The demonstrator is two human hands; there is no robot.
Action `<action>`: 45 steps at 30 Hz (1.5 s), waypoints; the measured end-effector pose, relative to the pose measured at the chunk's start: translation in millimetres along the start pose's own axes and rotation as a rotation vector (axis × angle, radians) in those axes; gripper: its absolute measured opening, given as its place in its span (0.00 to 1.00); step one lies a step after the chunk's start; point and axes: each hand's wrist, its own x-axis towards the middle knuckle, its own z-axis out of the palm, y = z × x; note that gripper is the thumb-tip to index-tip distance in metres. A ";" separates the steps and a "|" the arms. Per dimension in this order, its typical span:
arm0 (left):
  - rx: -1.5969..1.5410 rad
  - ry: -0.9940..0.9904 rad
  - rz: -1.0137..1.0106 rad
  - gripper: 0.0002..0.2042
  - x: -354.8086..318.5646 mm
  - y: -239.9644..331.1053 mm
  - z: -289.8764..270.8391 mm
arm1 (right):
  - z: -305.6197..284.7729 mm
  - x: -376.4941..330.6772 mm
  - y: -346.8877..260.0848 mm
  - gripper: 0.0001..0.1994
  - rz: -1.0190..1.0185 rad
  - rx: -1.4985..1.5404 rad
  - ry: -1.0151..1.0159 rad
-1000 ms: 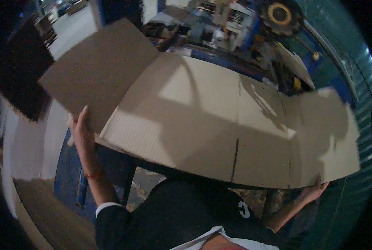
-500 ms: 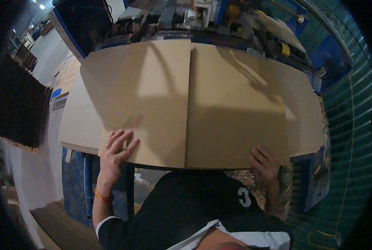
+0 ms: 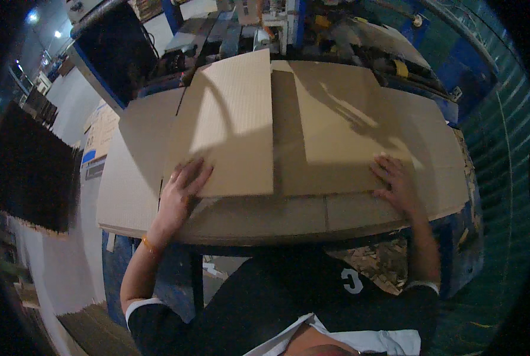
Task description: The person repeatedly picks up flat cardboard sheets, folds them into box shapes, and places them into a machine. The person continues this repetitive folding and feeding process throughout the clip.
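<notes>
A folded brown cardboard sheet lies on a stack of flat cardboard (image 3: 253, 218) in front of me. Its left panel (image 3: 235, 142) overlaps the right panel (image 3: 348, 169), and their meeting edge stands a little raised in the middle. Fingers apart, my left hand (image 3: 183, 188) lies over the near left corner of the left panel. My right hand (image 3: 395, 181) rests on the near right corner of the right panel, fingers spread. Both palms face down; the thumb side of the left hand is partly blurred.
Beyond the sheet stands a machine (image 3: 232, 35) with dark rollers and blue side frames. A blue table frame (image 3: 149, 273) carries the stack. Dark piled sheets (image 3: 36, 163) stand at left, a green corrugated wall (image 3: 496, 202) at right. Cardboard scraps (image 3: 380, 267) lie below the table.
Both hands and the folded sheet have moved away from me toward the machine. The near strip of the stack beneath now shows. The left panel's middle edge sits higher over the right one.
</notes>
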 end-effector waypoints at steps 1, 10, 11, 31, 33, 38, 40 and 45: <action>-0.004 0.007 -0.004 0.31 10.4 -7.6 5.3 | -0.2 10.9 9.1 0.34 -0.015 -0.055 0.011; 0.162 0.192 -0.078 0.34 150.8 -83.5 62.1 | 29.8 139.3 62.3 0.29 0.165 -0.239 0.212; 0.221 0.156 -0.155 0.35 155.8 -82.2 64.9 | 29.2 142.0 60.7 0.29 0.237 -0.331 0.212; 0.060 0.787 -1.215 0.28 -108.2 -87.2 -7.1 | 56.3 -129.7 125.8 0.28 1.089 0.474 1.233; -0.062 1.124 -0.972 0.27 -108.8 -82.2 -12.3 | 37.6 -114.7 112.5 0.26 0.984 0.207 1.231; -0.460 1.654 -0.682 0.17 -149.9 -152.6 -22.8 | -19.7 -81.3 105.5 0.26 0.702 0.336 1.689; -0.430 1.461 -0.928 0.16 -163.0 -172.8 -31.7 | -25.6 -89.4 109.8 0.26 0.725 -0.128 1.632; -0.473 1.006 -0.783 0.18 -126.4 -122.7 -68.0 | 21.1 -142.6 123.1 0.25 1.303 0.047 1.566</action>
